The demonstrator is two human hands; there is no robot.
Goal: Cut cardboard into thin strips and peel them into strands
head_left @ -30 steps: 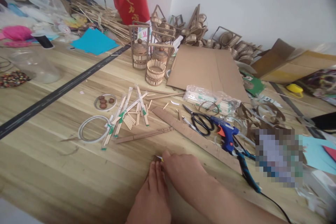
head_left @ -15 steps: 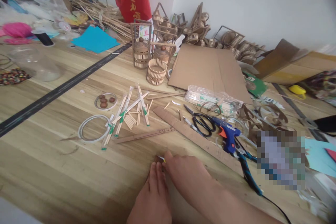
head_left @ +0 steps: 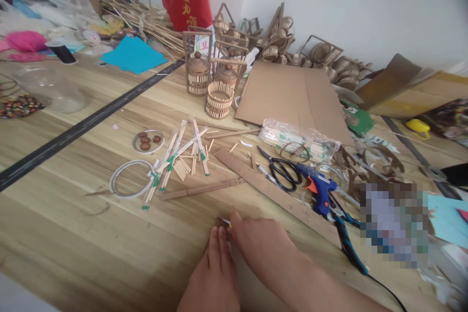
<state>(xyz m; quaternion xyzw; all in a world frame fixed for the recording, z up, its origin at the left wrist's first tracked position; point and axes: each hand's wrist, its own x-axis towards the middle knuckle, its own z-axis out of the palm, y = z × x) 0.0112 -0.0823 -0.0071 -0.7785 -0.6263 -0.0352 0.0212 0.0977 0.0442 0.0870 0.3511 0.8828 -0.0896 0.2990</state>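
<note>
My left hand (head_left: 218, 258) presses down on a small brown piece (head_left: 222, 221) at the bottom centre, its fingers together and pointing forward. Right beside it, my right hand (head_left: 252, 236) is closed around a small cutter (head_left: 227, 223), of which a short blade and a bit of yellow show at the left hand's fingertips. Most of the brown piece is hidden under the fingers. Ahead of the hands lie a thin cardboard strip (head_left: 204, 189) and a wider one (head_left: 270, 190).
Wrapped sticks (head_left: 171, 161), tape rings (head_left: 116, 175) and brown beads (head_left: 145, 146) lie ahead left. Scissors (head_left: 285, 173), a blue glue gun (head_left: 321, 192) and pliers (head_left: 349, 248) lie right. Small baskets (head_left: 219, 100) stand behind, near a cardboard sheet (head_left: 288, 92).
The view has shifted very slightly. Both hands hold nearly the same place, and a little more of the blade's light edge shows.
</note>
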